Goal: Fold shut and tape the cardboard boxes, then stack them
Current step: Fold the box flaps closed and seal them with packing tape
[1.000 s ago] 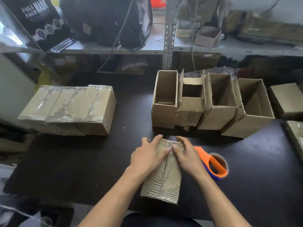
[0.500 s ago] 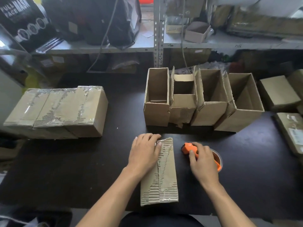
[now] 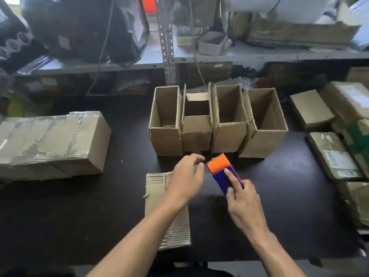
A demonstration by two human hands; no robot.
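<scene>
The right hand point(image 3: 242, 198) is gripping the tape dispenser point(image 3: 223, 172); the left hand's point(image 3: 185, 180) fingers are curling empty toward it — unheld, the folded box point(image 3: 159, 196) risks springing open.

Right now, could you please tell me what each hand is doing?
Left hand: open, fingers loosely curled, reaching toward the tape dispenser, holding nothing.
Right hand: gripping the tape dispenser.

Four open boxes point(image 3: 216, 124) wall the table just beyond both hands; bare table point(image 3: 279, 206) lies right of the right hand point(image 3: 242, 204); taped boxes point(image 3: 52, 144) block far left.
</scene>
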